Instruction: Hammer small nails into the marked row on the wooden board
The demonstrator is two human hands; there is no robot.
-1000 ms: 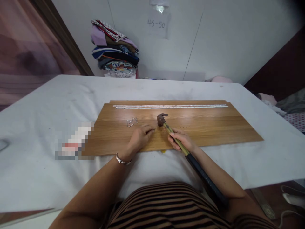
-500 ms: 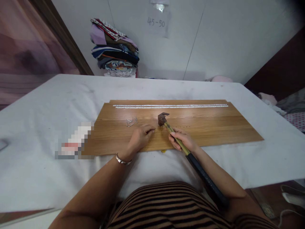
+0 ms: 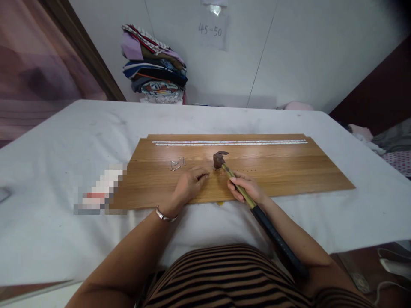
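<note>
My right hand (image 3: 244,186) grips a claw hammer (image 3: 245,194) high on its yellowish handle. The rusty head is close over the wooden board (image 3: 282,164), left of my right hand; I cannot tell whether it touches. My left hand (image 3: 191,182) lies at the board's front part, left of the hammer head, its thumb and fingertips pinched together. What the pinch holds, if anything, is too small to make out. Several loose nails (image 3: 177,163) lie on the board just beyond my left hand. Small dark dots run in a row to the right of the hammer head.
Two white measuring strips (image 3: 231,143) lie along the board's far side. A white cloth covers the table (image 3: 58,162) under the board. A blurred-out item (image 3: 99,192) sits at the board's left end. Folded clothes (image 3: 156,68) are stacked at the back, against the wall.
The hammer head has shifted very slightly to the right. My left hand and the nails stay where they were.
</note>
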